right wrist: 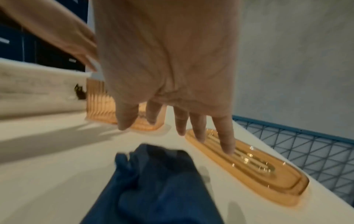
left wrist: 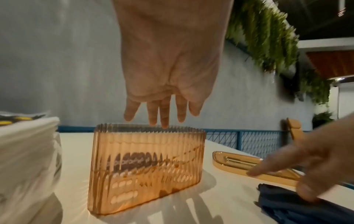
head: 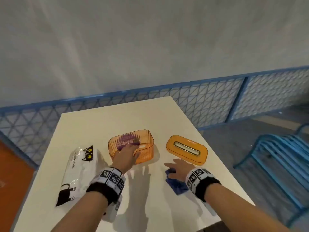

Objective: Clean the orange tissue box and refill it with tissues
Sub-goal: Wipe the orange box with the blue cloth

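The ribbed, see-through orange tissue box [head: 145,141] [left wrist: 145,163] stands lidless in the middle of the white table [head: 93,124]. My left hand [head: 127,154] [left wrist: 162,115] hovers over its near rim with straight fingers, holding nothing. The orange lid [head: 186,149] [right wrist: 247,165] with its slot lies flat to the box's right. My right hand [head: 177,168] [right wrist: 178,124] is spread just above a crumpled blue cloth [head: 175,185] [right wrist: 159,181], fingers straight and apart from it. A pack of tissues [head: 80,171] with black cat prints lies left of the box.
A blue mesh railing [head: 209,101] runs behind the table, with a grey wall beyond it. A blue metal chair [head: 280,158] stands at the right. The table's right edge lies close beyond the lid.
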